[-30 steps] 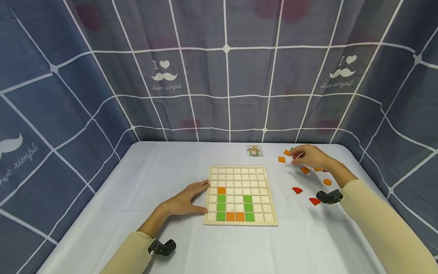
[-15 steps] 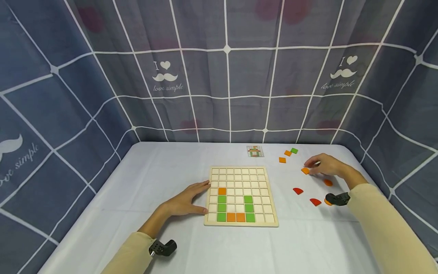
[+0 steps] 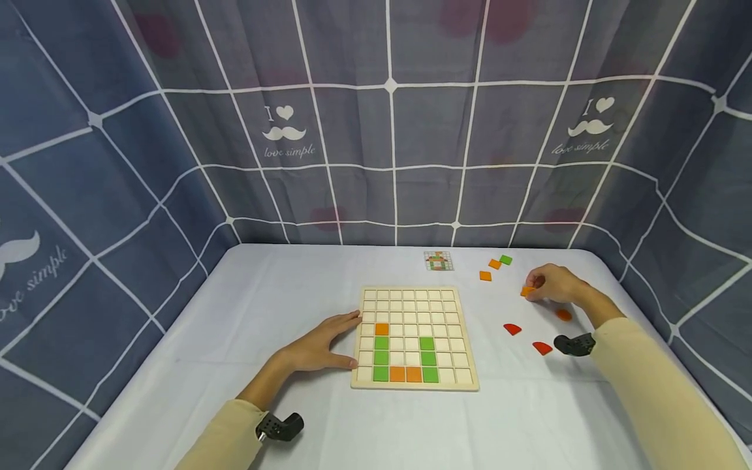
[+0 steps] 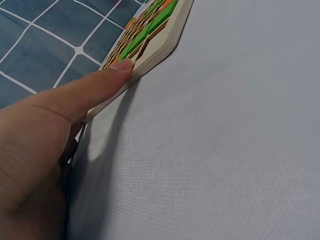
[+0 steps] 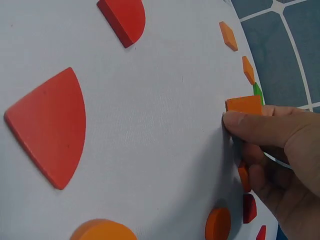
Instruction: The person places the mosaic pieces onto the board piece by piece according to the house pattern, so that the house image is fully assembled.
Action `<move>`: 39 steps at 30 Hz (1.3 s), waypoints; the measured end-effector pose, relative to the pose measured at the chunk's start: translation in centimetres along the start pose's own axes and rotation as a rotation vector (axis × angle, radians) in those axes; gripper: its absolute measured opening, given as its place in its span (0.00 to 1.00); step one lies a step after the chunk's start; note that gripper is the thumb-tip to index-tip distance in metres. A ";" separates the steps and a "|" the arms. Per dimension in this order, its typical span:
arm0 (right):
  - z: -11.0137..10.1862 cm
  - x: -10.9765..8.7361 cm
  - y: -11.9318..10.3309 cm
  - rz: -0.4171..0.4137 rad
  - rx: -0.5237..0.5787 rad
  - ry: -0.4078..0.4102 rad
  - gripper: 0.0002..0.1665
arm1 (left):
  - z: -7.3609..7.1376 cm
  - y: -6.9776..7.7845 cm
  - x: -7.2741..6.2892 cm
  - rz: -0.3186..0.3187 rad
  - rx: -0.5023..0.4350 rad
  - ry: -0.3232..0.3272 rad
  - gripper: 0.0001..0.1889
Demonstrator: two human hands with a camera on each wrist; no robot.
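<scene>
My right hand (image 3: 555,284) pinches an orange square tile (image 5: 245,105) between thumb and fingers, close over the right side of the table. On the left, my left hand (image 3: 317,343) rests against the edge of a wooden grid board (image 3: 414,386), fingers spread. Its thumb (image 4: 107,80) presses on the rim in the left wrist view. Set into the board's cells are several green square tiles (image 3: 427,358), two orange tiles (image 3: 405,374) along the bottom row and one orange tile (image 3: 382,329) atop the left green column.
Red quarter-circle pieces (image 3: 513,329) and an orange disc (image 3: 563,314) lie right of the board. Further back are loose orange squares (image 3: 485,276) and a green tile (image 3: 506,260). A small pattern card (image 3: 438,261) lies behind the board. A grid-patterned curtain (image 3: 364,130) surrounds the table.
My right hand has moved right and nearer, away from the far orange tiles, and has taken hold of an orange square. My left hand stays at the board's edge.
</scene>
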State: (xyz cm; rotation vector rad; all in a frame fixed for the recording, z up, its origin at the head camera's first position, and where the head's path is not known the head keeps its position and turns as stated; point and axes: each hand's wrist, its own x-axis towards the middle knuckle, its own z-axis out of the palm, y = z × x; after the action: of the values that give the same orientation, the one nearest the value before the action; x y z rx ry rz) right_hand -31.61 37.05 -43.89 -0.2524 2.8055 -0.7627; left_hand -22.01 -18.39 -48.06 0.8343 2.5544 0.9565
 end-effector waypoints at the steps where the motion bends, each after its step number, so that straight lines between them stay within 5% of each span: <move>1: 0.0 0.0 -0.1 0.002 0.005 0.004 0.11 | 0.0 0.0 0.0 0.000 0.000 0.000 0.51; 8: 0.0 0.0 -1.0 -0.062 0.037 0.028 0.17 | -0.1 0.1 0.0 -0.001 -0.002 0.000 0.51; 15: 0.8 0.2 -3.2 -0.112 0.069 -0.033 0.17 | -0.1 0.1 -0.2 -0.007 -0.007 0.000 0.51; 25: 3.5 0.9 -6.8 -0.249 0.077 0.018 0.16 | 0.1 0.0 -0.1 0.004 -0.001 -0.003 0.51; 39: 7.3 1.3 -13.5 -0.322 0.193 -0.080 0.07 | -0.1 0.1 0.0 -0.002 -0.006 0.002 0.51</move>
State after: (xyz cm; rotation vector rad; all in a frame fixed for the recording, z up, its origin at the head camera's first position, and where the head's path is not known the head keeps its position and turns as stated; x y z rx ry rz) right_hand -29.49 21.77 -43.28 -0.6943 2.6237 -1.0581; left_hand -21.99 -18.38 -47.89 0.8298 2.5523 0.9643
